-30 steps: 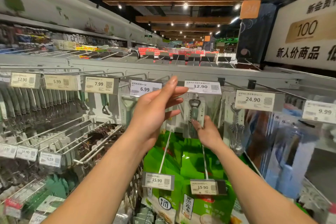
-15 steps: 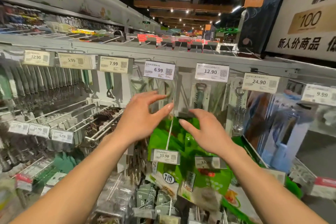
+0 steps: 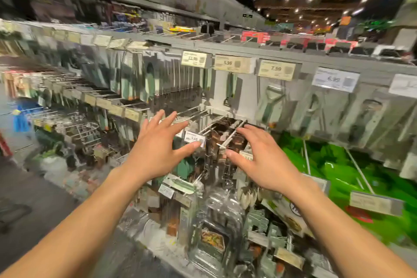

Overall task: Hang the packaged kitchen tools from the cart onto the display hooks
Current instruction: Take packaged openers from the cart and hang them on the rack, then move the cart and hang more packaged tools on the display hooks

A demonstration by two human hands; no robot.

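Note:
Both my hands hover empty in front of the display wall, fingers spread. My left hand (image 3: 159, 151) is level with a white price tag (image 3: 195, 138) on a hook end. My right hand (image 3: 262, 160) is just right of bare metal display hooks (image 3: 230, 136). Packaged kitchen tools hang in rows on the upper hooks: a peeler pack (image 3: 269, 102) under the 7.99 tag and an opener pack (image 3: 312, 108) under the 6.99 tag. The view is motion-blurred. No cart can be made out.
Green bags (image 3: 334, 165) hang at the lower right. Clear blister packs (image 3: 214, 232) fill the bottom row. More hooks and packs (image 3: 94, 88) run off to the left. Grey aisle floor (image 3: 33, 187) lies at the left, with a blue object (image 3: 20, 115) farther back.
My view has swung left and down along the shelf. Both hands left the opener pack on the 12.90 hook, dropped lower and now hover with fingers spread, holding nothing.

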